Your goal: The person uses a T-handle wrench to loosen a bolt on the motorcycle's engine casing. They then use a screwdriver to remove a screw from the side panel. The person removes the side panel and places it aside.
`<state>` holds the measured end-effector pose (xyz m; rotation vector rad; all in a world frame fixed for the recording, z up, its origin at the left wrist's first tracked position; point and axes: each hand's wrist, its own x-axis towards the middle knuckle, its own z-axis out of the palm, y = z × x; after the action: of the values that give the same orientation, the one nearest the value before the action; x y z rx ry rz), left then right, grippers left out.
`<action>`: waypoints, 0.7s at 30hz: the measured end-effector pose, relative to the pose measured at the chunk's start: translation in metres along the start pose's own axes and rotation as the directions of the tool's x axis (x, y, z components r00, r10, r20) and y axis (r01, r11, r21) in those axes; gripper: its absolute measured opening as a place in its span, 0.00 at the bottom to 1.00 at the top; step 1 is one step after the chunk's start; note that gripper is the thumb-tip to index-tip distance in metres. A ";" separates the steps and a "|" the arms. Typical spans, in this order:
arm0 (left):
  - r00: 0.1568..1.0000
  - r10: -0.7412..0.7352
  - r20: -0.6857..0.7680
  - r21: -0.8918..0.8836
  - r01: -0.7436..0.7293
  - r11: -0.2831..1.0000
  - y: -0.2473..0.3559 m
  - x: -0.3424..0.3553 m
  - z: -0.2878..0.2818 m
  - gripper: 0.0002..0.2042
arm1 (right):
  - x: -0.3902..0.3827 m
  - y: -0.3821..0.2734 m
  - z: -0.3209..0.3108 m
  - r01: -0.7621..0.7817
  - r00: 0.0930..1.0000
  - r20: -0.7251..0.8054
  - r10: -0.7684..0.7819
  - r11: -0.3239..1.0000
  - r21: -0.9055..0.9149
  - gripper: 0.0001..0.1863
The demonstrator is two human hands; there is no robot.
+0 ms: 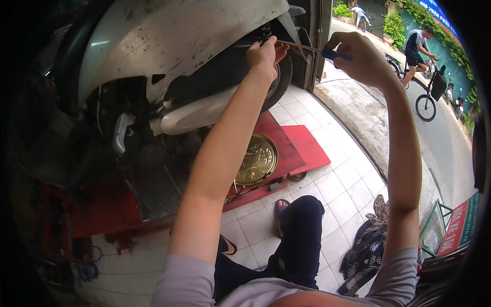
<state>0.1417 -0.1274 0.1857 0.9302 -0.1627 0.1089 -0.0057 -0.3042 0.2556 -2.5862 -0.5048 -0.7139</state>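
Note:
A screwdriver with a blue handle and a long thin shaft is in my right hand, fingers curled round the handle. Its shaft points left, almost level, at the rear of a scooter with scuffed white body panels. By the shaft's far end is my left hand, raised against the scooter's tail with bent fingers. Whatever those fingers grip is hidden, as is the screwdriver's tip. Below them show the rear tyre and a pale cover along the scooter's lower side.
The scooter stands on a red lift platform bearing a round gold tray. Patterned dark cloth lies on the white tiles at right. Outside the doorway, a person rides a bicycle; a red-and-green sign stands at lower right.

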 end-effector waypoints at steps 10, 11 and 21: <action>1.000 -0.004 -0.020 -0.077 0.002 0.997 -0.003 -0.001 0.001 0.07 | 0.009 0.024 -0.005 0.134 0.991 -0.005 -0.134 0.991 0.018 0.18; 1.000 -0.007 -0.030 -0.098 0.004 0.995 -0.003 -0.001 0.002 0.07 | 0.012 0.023 -0.008 0.170 0.985 0.003 -0.170 0.985 0.007 0.18; 0.993 -0.076 -0.088 -0.212 0.056 0.976 0.006 0.013 0.006 0.07 | 0.043 0.020 -0.027 0.260 0.964 0.098 -0.247 0.952 -0.162 0.16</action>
<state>0.1531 -0.1287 0.1963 0.7182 -0.0524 0.0727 0.0267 -0.3245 0.2945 -2.7493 -0.8464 -0.7753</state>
